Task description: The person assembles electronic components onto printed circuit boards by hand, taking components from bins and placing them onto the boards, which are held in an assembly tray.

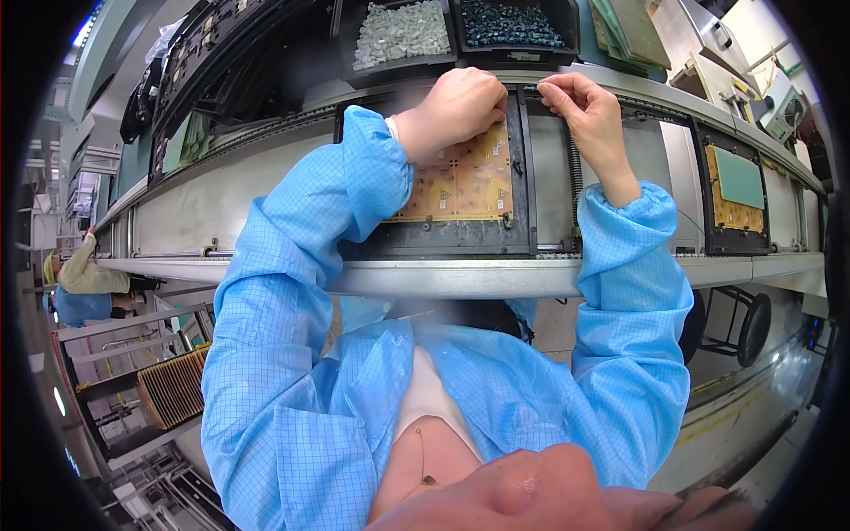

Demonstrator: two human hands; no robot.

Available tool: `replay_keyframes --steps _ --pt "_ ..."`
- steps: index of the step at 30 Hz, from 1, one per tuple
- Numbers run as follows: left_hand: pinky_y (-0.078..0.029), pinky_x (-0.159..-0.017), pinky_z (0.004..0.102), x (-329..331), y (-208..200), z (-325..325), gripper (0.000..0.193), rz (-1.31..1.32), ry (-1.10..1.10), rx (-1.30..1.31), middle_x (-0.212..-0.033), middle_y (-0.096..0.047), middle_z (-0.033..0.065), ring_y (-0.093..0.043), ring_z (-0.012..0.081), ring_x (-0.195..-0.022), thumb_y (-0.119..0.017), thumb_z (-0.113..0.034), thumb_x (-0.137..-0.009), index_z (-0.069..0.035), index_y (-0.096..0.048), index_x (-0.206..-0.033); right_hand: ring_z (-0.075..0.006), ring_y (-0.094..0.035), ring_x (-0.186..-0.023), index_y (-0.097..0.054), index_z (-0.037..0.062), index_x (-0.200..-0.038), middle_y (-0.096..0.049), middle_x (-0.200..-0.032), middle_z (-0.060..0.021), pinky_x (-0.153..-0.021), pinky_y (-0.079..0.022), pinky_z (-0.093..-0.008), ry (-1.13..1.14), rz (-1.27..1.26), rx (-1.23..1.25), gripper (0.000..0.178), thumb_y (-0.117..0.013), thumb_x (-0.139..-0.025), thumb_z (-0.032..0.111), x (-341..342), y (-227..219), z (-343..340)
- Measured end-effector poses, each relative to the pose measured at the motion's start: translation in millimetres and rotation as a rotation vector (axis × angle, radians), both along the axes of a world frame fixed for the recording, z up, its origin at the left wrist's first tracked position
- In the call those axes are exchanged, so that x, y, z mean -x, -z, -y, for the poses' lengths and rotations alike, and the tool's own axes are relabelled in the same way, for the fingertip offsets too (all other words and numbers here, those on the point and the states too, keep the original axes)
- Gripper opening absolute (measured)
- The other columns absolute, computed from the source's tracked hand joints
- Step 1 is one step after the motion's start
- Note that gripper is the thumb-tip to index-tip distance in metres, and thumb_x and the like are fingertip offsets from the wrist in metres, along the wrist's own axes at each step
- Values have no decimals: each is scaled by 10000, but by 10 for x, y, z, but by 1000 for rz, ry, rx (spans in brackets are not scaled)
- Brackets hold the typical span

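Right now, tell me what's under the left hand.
An amber circuit-board panel in a black carrier frame shows beneath the left hand. The hand and blue checked sleeve hide the panel's upper-left part.

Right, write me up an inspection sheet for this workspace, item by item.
Surface: metal conveyor line, running across the view.
Work items: yellow-brown circuit board in a black frame; beyond it, white parts and dark blue parts in separate bins.
Clutter: green sheets right of the bins.
Left hand: bent over the board's far edge, fingertips hidden.
Right hand: raised right of the board, thumb and forefinger close together; any small part held cannot be made out.
Cables: one thin greenish line, perhaps a wire, right of the right sleeve.
Surroundings: another person at left; black stool at right.
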State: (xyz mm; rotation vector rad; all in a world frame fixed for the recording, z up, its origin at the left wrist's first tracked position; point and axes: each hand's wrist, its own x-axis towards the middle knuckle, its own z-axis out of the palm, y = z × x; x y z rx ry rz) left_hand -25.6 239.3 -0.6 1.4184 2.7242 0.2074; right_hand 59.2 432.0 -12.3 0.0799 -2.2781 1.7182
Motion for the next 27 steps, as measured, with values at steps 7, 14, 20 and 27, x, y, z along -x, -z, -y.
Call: replay_keyframes --steps 7,14,20,27 --pt "-541 -737 413 -58 134 123 105 90 -91 -326 -820 -694 123 -677 313 -822 -714 -158 -758 -76 -699 -821 -72 -633 -802 -684 -1 -1058 -689 -871 -18 -722 -500 -215 -25 18 31 193 -669 -944 153 11 -13 79" --pt "-529 -705 391 180 -135 498 108 -241 -173 -727 -872 -666 111 -654 323 -818 -700 -161 -824 -60 -680 -858 -80 -621 -810 -677 -10 -1124 -691 -901 -36 -748 -492 -217 -38 172 217 270 -676 -942 188 -65 30 -15" --pt "-530 -847 422 972 -88 740 117 -323 -371 -339 -968 -666 97 -636 306 -976 -699 -205 -828 -100 -721 -873 -111 -644 -849 -655 -9 -1199 -702 -971 -73 -803 -526 -245 -181 264 365 286 -643 -962 152 -55 22 38" --pt "-528 -833 414 1023 -135 762 122 -289 -314 -315 -939 -671 89 -654 301 -930 -713 -177 -798 -84 -736 -873 -159 -655 -911 -644 -26 -1199 -695 -1001 -102 -875 -536 -295 -304 366 636 288 -645 -957 130 -155 52 68"
